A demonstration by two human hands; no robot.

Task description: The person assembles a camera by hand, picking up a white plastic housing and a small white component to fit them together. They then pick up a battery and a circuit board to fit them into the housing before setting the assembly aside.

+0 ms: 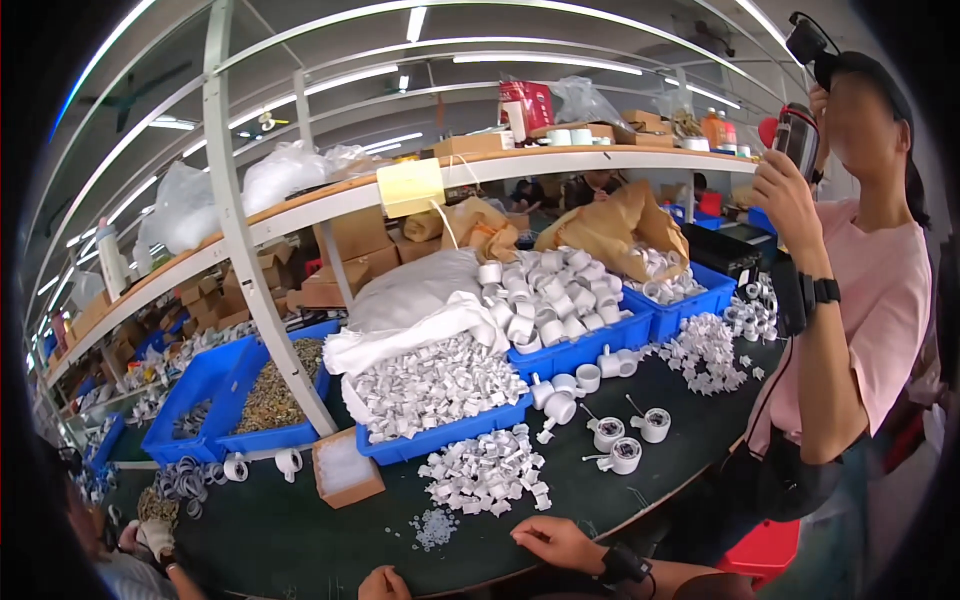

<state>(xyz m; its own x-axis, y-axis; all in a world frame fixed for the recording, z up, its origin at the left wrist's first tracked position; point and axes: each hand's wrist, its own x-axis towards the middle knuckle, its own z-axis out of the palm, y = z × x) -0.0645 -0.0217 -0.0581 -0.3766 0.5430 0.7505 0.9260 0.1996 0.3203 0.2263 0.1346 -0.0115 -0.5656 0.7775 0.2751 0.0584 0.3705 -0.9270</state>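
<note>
My right hand (560, 543) rests at the near edge of the dark green table (290, 540), fingers loosely bent and nothing visible in them. Of my left hand (383, 583) only the upper part shows at the lower rim, and its fingers are mostly hidden. Small translucent rings (434, 529) lie in a heap just beyond the hands. Behind these is a pile of small white plastic parts (487, 472). Three round white housings (625, 456) with metal-looking insides and thin stems stand to the right of the pile.
Blue bins (455, 428) hold white parts and white cylindrical fittings (555, 298). A small open cardboard box (348, 468) stands left. A shelf post (262, 280) rises behind it. A person in a pink shirt (870, 290) stands right, holding a device. A gloved hand (157, 537) works far left.
</note>
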